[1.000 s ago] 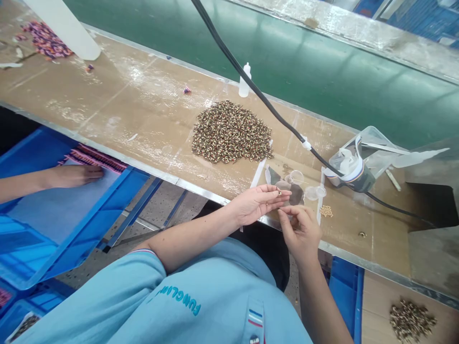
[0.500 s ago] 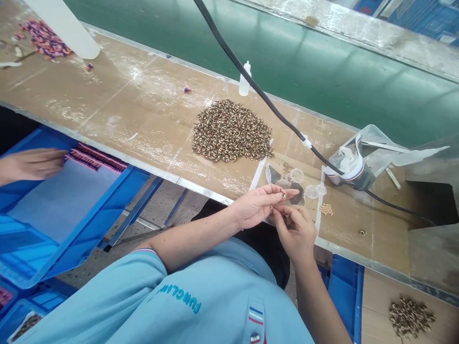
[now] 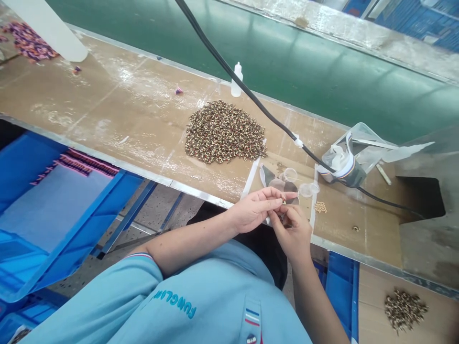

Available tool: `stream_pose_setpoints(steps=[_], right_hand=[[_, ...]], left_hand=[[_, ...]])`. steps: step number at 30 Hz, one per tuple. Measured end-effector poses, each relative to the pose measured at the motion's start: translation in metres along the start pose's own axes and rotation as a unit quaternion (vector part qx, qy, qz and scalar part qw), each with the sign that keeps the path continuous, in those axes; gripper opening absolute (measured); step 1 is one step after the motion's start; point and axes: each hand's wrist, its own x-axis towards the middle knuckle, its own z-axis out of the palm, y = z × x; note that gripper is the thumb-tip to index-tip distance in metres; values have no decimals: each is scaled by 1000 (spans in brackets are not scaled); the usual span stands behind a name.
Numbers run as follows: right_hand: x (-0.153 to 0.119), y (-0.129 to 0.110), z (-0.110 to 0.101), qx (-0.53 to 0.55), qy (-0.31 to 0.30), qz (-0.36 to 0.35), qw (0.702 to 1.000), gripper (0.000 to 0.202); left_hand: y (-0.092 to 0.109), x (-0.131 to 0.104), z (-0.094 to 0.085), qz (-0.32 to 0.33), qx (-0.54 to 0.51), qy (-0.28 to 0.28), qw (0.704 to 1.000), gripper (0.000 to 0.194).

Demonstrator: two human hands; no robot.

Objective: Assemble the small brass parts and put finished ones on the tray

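My left hand (image 3: 256, 208) pinches a tiny dark and gold piece (image 3: 283, 199) between thumb and fingers, its index finger stretched to the right. My right hand (image 3: 292, 229) is closed just beside it, fingertips meeting the left ones; whatever it grips is too small to make out. Both hands are over the near edge of the bench, in front of a dark plate (image 3: 276, 184) with clear round lids (image 3: 289, 175) by it. Behind them, a large heap of small dark and gold pieces (image 3: 225, 133) lies on the brown bench (image 3: 143, 114).
A white bottle (image 3: 236, 81) stands behind the heap. A black cable (image 3: 229, 69) crosses above the bench to a clear tray (image 3: 362, 136). Small beige beads (image 3: 320, 207) lie to the right. A blue crate (image 3: 82, 224) is at left, another small heap (image 3: 405, 309) at lower right.
The view has shifted slightly, so the bench items appear further left. The other person's hand at the left crate has gone out of view. My hands stay together.
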Motion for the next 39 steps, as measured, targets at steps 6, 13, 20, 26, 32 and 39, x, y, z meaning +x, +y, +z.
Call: stream_pose_setpoints(steps=[6,13,20,26,32,39], right_hand=[[1,2,0,10,3,7,1000,17],[4,11,-7,-27,54,15,998,12],[10,32,-11,-137,56,1,989,17],[7,31,-17,-83,16,40,996,20],[7,34,-23,-90,8,60,994,17],[7,33,-26,-120,-3,24,992,16]], left_hand=[[-1,2,7,0,21,5,1000,24],[1,5,8,37,61,12,997,22],[2,9,-13,122,109,43,986,13],[0,11,-20,116,84,58,988,15],[2,10,-19,108,74,59,990,17],[2,10,-20,102,76,55,990,16]])
